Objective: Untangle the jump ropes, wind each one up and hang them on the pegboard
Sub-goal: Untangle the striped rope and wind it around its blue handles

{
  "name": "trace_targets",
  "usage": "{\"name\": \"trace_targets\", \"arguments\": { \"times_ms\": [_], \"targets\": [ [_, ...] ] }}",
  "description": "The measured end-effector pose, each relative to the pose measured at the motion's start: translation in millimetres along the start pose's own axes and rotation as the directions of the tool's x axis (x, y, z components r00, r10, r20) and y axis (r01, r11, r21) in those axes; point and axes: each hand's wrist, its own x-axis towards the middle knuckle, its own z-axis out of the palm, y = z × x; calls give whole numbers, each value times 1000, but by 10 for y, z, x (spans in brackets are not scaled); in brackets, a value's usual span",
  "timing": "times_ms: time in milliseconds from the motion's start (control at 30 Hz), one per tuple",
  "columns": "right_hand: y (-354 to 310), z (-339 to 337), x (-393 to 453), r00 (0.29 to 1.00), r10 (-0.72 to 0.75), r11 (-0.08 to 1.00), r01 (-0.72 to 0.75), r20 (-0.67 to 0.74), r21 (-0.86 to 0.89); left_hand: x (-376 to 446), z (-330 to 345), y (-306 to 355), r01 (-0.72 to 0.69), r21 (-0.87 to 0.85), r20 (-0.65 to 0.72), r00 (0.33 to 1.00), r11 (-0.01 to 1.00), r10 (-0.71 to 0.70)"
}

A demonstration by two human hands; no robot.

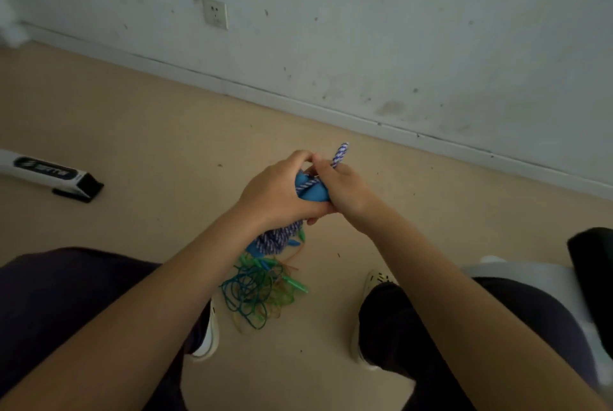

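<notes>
A blue-and-white striped jump rope hangs as a wound bundle below my hands, and its blue handles show between them. My left hand grips the handles and the top of the bundle. Beside it, my right hand pinches a short loop of the same striped rope, which sticks up past the fingers. On the floor between my feet lies a tangle of thin green, teal and orange jump ropes with green handles. No pegboard is in view.
I sit facing a white wall with a socket and a skirting board. A white-and-black box lies on the beige floor at the left. My knees and white shoes flank the tangle; a white seat edge and a dark object show at the right.
</notes>
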Motion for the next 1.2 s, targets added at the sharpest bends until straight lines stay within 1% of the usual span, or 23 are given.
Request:
{"name": "trace_targets", "arguments": {
  "times_ms": [33,100,133,167,200,233,267,333,400,433,500,633,700,767,833,967,1000,1033,1100,1133,1167,1200],
  "targets": [
    [-8,-9,-73,1000,-22,991,21,-7,-133,-86,-13,23,-4,-3,35,999,1000,4],
    [-14,-43,-206,997,-75,908,65,-7,-413,-221,-41,49,7,6,105,994,1000,-8],
    [1,-59,-263,995,-98,870,86,2,-485,-266,-54,50,12,18,136,991,1000,-15],
    [17,-67,-322,993,-120,855,108,10,-507,-296,-59,46,17,19,167,986,1000,-20],
    [41,-66,-375,990,-139,860,126,10,-494,-316,-56,40,25,9,190,981,1000,-26],
    [62,-52,-416,988,-152,885,135,-2,-445,-328,-45,42,28,-12,197,980,1000,-25],
    [86,-32,-436,989,-147,926,130,-24,-354,-335,-28,53,31,-39,186,982,999,-23],
    [120,9,-439,996,-76,992,71,-49,-107,-336,26,75,42,-94,146,989,995,-28],
    [142,26,-424,1000,-9,997,10,-13,81,-313,77,69,49,-115,116,993,992,-36],
    [164,30,-417,1000,3,992,-3,3,124,-301,97,52,51,-117,113,993,992,-38],
    [230,31,-392,999,22,994,-18,-35,110,-286,127,2,51,-105,144,989,993,-35],
    [386,17,-288,976,11,999,-20,-218,-41,-242,188,-84,63,-17,206,977,998,-58],
    [457,10,-207,968,33,995,-54,-247,-78,-215,214,-148,75,14,233,970,997,-76],
    [513,-9,-146,967,45,987,-82,-251,-139,-200,256,-206,86,41,255,962,995,-94],
    [534,-46,-128,972,34,980,-79,-233,-185,-149,304,-239,100,83,269,956,992,-119],
    [500,-146,-29,988,24,965,-63,-153,-254,148,353,-257,97,299,265,947,949,-180],
    [465,-174,35,990,27,973,-57,-136,-223,250,351,-262,116,301,243,950,946,-194],
    [421,-198,103,995,36,988,-50,-97,-148,357,347,-277,154,251,213,954,955,-210],
    [345,-270,248,998,51,997,-52,25,57,568,328,-358,255,62,137,955,965,-262],
    [326,-324,331,996,51,987,-61,71,147,669,313,-426,299,-27,96,950,954,-296],
    [329,-381,421,995,46,974,-64,87,217,770,308,-535,343,-98,65,939,934,-338],
    [370,-428,518,997,39,961,-57,73,271,870,314,-662,388,-174,37,921,905,-388]
  ]
}}
